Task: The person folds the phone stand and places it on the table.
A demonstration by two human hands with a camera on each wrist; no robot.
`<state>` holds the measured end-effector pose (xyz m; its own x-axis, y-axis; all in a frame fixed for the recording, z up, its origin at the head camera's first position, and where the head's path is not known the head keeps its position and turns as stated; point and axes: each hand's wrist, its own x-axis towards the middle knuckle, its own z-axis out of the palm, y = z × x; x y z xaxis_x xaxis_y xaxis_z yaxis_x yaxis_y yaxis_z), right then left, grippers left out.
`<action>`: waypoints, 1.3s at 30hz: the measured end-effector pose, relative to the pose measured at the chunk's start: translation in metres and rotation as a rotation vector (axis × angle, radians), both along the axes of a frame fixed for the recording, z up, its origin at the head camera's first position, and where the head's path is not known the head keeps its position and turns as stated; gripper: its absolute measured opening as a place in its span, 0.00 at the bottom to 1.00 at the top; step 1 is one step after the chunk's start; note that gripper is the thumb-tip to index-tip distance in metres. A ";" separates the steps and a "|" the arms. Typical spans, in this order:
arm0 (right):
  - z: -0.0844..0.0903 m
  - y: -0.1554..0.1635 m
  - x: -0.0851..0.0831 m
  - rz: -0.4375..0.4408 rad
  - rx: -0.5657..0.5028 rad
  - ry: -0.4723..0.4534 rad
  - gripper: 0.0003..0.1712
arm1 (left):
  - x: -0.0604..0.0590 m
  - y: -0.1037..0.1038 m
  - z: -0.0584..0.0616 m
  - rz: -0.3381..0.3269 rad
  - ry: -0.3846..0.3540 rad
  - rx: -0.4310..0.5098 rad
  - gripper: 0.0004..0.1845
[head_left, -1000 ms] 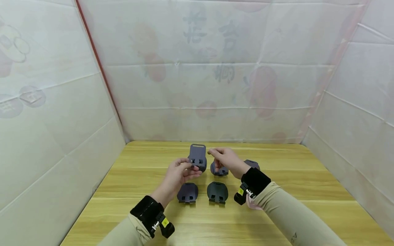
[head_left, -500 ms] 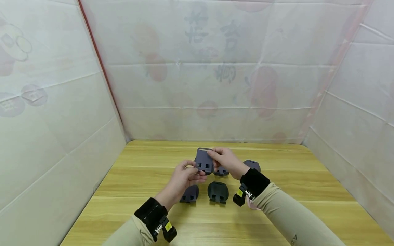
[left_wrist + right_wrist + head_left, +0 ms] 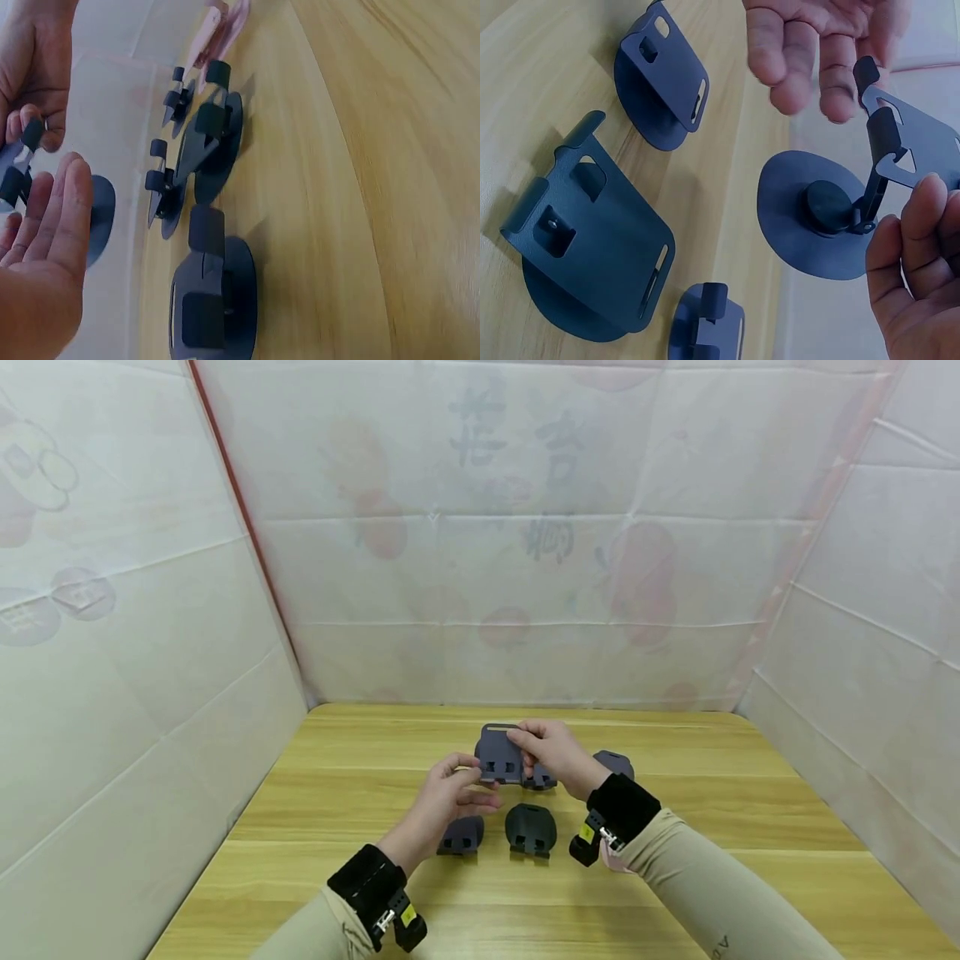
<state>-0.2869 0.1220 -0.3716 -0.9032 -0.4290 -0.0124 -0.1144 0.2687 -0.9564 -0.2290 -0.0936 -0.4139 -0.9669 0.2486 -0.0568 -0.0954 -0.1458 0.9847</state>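
Observation:
A dark grey-blue folding phone stand (image 3: 498, 747) is held up over the table between both hands. My right hand (image 3: 558, 756) pinches its slotted plate at the right edge, thumb in front. At the lower left edge, my left hand (image 3: 448, 795) has thumb and index finger on the stand, its other fingers stretched out beneath. The right wrist view shows the stand's two hooks pointing toward the left hand (image 3: 829, 52), with the rounded base (image 3: 802, 225) hinged out from the plate. In the left wrist view, the right hand (image 3: 36, 75) is beside a hook.
On the wooden table (image 3: 360, 735) stand similar phone stands: a purple-grey one (image 3: 461, 835), a dark green one (image 3: 530, 828), one partly behind the right hand (image 3: 542, 781), and one at the right (image 3: 615, 763). A pink stand (image 3: 217, 37) is mostly hidden by the right wrist in the head view.
The left hand has brought the phone stand rightward to the right hand, which has taken hold of its plate. Since half a second ago the plate has tilted slightly.

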 end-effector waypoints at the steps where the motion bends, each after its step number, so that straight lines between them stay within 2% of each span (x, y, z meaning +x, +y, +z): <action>1: 0.000 0.000 0.000 0.000 -0.001 0.005 0.19 | -0.001 -0.001 0.000 0.026 0.008 -0.024 0.18; 7: 0.004 0.002 0.005 0.019 -0.016 0.029 0.20 | -0.009 -0.008 -0.005 0.280 0.105 -0.221 0.17; 9: 0.005 0.003 0.006 0.031 -0.018 0.035 0.20 | -0.012 -0.010 -0.007 0.311 0.132 -0.264 0.19; 11: 0.005 0.003 0.007 0.043 -0.019 0.035 0.20 | -0.014 -0.012 -0.008 0.286 0.141 -0.278 0.25; 16: 0.003 0.002 0.008 0.087 -0.031 0.048 0.21 | -0.019 -0.014 -0.007 0.148 0.088 -0.225 0.34; 19: 0.002 0.001 0.009 0.142 -0.052 0.050 0.23 | -0.021 -0.016 -0.007 0.098 0.067 -0.196 0.34; 22: 0.001 0.001 0.011 0.194 -0.058 0.059 0.24 | -0.022 -0.018 -0.007 0.078 0.060 -0.187 0.28; 27: 0.001 0.001 0.013 0.239 -0.060 0.067 0.25 | -0.019 -0.020 -0.003 0.108 0.100 -0.204 0.16; 32: 0.000 0.003 0.015 0.264 -0.072 0.040 0.26 | -0.017 -0.020 0.002 0.196 0.186 -0.274 0.12; 39: -0.001 0.005 0.018 0.297 -0.084 0.065 0.25 | -0.014 -0.019 0.010 0.285 0.317 -0.363 0.11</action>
<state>-0.2693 0.1272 -0.3724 -0.7358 -0.6714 0.0877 -0.2376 0.1347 -0.9620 -0.2434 -0.1129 -0.4038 -0.9767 -0.0060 0.2144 0.2073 0.2312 0.9506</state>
